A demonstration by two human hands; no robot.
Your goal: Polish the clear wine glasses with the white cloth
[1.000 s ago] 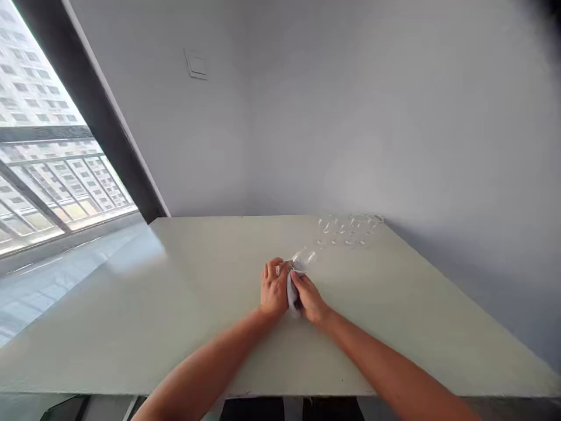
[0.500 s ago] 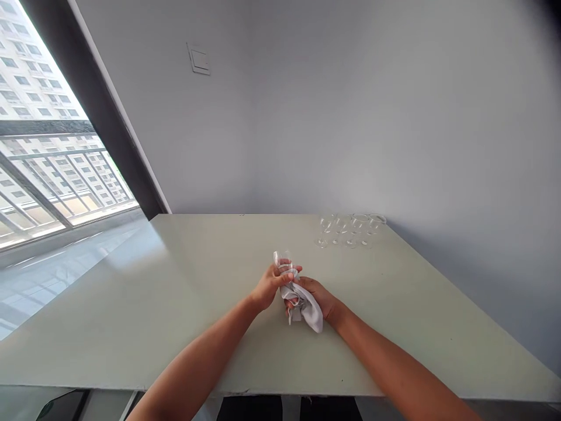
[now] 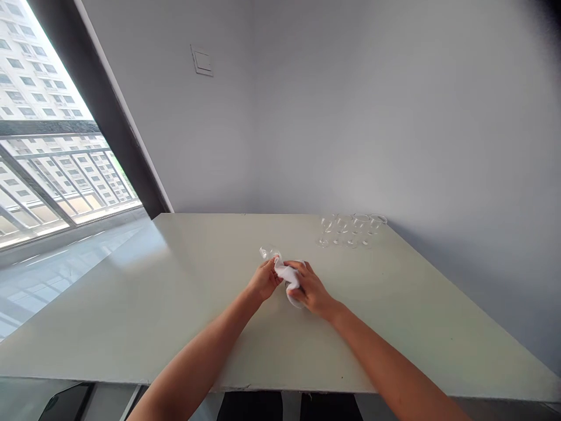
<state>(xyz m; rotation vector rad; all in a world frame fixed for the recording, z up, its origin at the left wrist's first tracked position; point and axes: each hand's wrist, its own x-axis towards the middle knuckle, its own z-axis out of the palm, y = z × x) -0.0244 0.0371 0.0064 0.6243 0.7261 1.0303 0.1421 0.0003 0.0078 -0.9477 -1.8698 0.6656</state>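
Note:
Above the middle of the table, my left hand [image 3: 265,279] is closed around a clear wine glass [image 3: 268,252], tilted with its bowl pointing up and to the left. A white cloth [image 3: 287,275] is wrapped over the lower part of the glass. My right hand [image 3: 310,287] grips that cloth from the right, its fingers curled over it. Much of the glass's stem and base is hidden by the cloth and fingers.
Several clear stemmed glasses [image 3: 350,229] stand upright in a group at the table's far right, by the wall. The pale table [image 3: 175,316] meets walls at the back and right. A window [image 3: 56,169] is on the left.
The glass has tipped further left. My right hand has turned from beneath to lie over the cloth, which is now bunched closer around the glass instead of hanging down.

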